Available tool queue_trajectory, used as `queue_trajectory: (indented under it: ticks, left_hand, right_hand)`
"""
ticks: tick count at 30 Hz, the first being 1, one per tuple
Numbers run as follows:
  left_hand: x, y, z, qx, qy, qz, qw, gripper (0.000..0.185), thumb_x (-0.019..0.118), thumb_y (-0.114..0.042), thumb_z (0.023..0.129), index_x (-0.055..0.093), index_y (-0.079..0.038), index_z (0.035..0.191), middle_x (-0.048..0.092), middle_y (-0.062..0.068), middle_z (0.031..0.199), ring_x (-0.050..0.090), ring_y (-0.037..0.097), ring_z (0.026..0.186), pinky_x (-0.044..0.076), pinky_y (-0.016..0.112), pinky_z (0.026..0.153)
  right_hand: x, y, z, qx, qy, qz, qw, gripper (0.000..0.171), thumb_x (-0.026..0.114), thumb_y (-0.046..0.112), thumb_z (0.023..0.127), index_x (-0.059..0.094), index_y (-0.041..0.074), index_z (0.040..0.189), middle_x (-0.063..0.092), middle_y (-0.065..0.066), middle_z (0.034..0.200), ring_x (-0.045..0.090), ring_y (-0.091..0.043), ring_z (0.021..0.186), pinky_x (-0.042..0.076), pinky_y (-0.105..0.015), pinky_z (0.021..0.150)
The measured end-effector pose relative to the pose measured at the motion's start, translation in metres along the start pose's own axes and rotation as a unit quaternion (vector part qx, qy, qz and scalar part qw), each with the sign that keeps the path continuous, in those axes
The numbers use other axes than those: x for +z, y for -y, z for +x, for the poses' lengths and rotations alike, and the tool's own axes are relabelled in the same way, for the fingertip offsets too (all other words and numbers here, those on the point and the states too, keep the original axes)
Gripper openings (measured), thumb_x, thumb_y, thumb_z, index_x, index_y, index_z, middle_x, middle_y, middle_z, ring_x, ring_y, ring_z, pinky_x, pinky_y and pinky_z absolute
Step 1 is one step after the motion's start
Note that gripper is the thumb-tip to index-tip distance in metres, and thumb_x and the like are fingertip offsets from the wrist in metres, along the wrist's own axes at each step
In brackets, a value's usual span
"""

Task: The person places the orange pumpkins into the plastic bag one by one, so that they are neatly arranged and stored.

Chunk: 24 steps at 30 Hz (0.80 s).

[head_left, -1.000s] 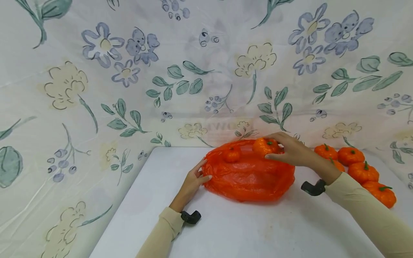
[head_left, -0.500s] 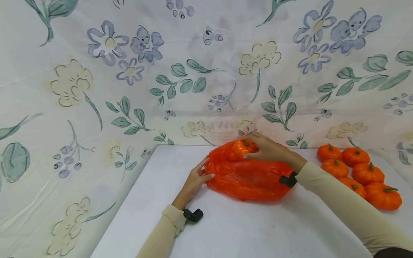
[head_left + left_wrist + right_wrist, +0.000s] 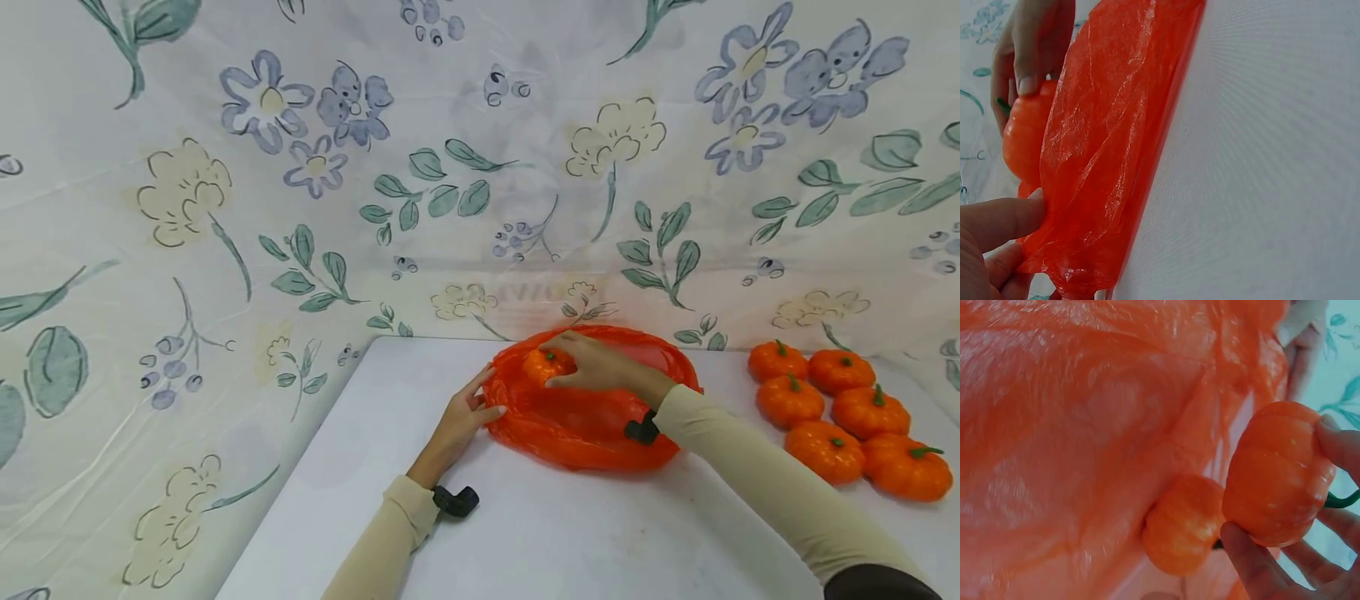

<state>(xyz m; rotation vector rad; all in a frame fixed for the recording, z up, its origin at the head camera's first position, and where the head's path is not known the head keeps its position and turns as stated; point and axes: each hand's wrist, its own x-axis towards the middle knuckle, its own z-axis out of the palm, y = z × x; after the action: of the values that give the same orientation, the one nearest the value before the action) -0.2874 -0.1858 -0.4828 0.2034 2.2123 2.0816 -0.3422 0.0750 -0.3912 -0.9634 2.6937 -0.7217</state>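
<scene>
A thin red-orange plastic bag (image 3: 577, 454) lies spread open on the table. My left hand (image 3: 459, 421) pinches its left rim, thumb on the near side, as the left wrist view shows. Over the left part of the bag's opening, my right hand (image 3: 596, 364) grips a small orange pumpkin (image 3: 543, 367) with a green stem. Thumb and fingertips sit around its sides in the right wrist view. Another small pumpkin (image 3: 1184, 528) lies inside the bag, beside the held one; in the head view it is hidden.
Several orange pumpkins (image 3: 823, 450) with green stems sit grouped on the white table (image 3: 540, 542) at the right. A floral-patterned curtain (image 3: 420, 125) stands behind the table and along its left side. Both wrists carry a black camera mount (image 3: 455, 502).
My right hand has carried the pumpkin leftward and lower, from the bag's right part to its left part. My left hand stays at the rim. The head view has shifted slightly.
</scene>
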Motion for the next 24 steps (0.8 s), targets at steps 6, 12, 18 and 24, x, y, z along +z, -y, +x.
queue_trajectory:
  ticks: [6, 12, 18, 24]
  left_hand:
    - [-0.001, -0.001, 0.000, 0.007, 0.010, -0.003, 0.9999, 0.070, 0.069, -0.009, 0.092, 0.039, -0.021, 0.154, 0.025, -0.006, 0.166, 0.048, 0.029, 0.136, 0.054, 0.031, 0.099]
    - [-0.001, 0.002, 0.000, 0.013, 0.007, 0.008, 0.9999, 0.071, 0.070, -0.010, 0.091, 0.040, -0.022, 0.154, 0.026, -0.007, 0.166, 0.043, 0.030, 0.142, 0.051, 0.036, 0.104]
    - [-0.001, 0.003, 0.000, 0.016, 0.001, 0.014, 0.9998, 0.070, 0.069, -0.009, 0.091, 0.041, -0.022, 0.154, 0.027, -0.006, 0.165, 0.042, 0.032, 0.142, 0.050, 0.038, 0.105]
    - [-0.001, 0.000, -0.001, 0.014, 0.007, 0.006, 0.9999, 0.071, 0.069, -0.008, 0.091, 0.040, -0.023, 0.154, 0.027, -0.008, 0.165, 0.046, 0.030, 0.138, 0.053, 0.034, 0.101]
  right_hand:
    - [0.018, 0.004, 0.009, -0.002, -0.007, -0.013, 1.000, 0.063, 0.075, 0.037, 0.089, 0.051, 0.021, 0.144, 0.044, -0.011, 0.136, 0.050, -0.030, 0.124, 0.051, -0.050, 0.104]
    - [0.032, 0.006, 0.012, 0.009, -0.021, -0.004, 1.000, 0.061, 0.075, 0.036, 0.089, 0.052, 0.022, 0.143, 0.038, -0.015, 0.137, 0.050, -0.034, 0.124, 0.051, -0.053, 0.103]
    - [0.043, 0.006, 0.019, 0.010, -0.026, -0.007, 1.000, 0.062, 0.076, 0.037, 0.088, 0.052, 0.021, 0.143, 0.040, -0.013, 0.132, 0.052, -0.030, 0.119, 0.053, -0.049, 0.100]
    - [0.049, 0.003, 0.023, 0.005, -0.034, -0.019, 0.999, 0.063, 0.077, 0.038, 0.087, 0.054, 0.020, 0.142, 0.041, -0.011, 0.126, 0.053, -0.027, 0.114, 0.056, -0.043, 0.097]
